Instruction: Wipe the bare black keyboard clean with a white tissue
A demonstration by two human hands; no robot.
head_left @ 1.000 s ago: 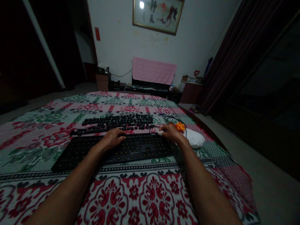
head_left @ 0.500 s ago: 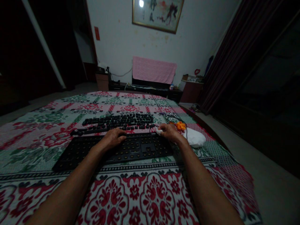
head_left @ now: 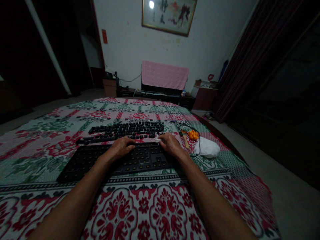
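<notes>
Keyboard [head_left: 157,160] part-hidden by left hand [head_left: 122,147]. Framed picture [head_left: 167,18] cut at top. Keycaps [head_left: 125,128] too small to read.

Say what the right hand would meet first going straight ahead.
Probably the loose black keys beyond the keyboard, just ahead of the white cloth in the right hand; depth is hard to judge.

my bare left hand [head_left: 121,147] and bare right hand [head_left: 170,145], wrists and forearms uncovered
my left forearm [head_left: 77,195] and right forearm [head_left: 208,195] are bare as far down as i can see, broad at the low end and tapering to narrower wrists [head_left: 107,158]; finer marks on my fingers [head_left: 130,141] are lost in the dimness.
</notes>
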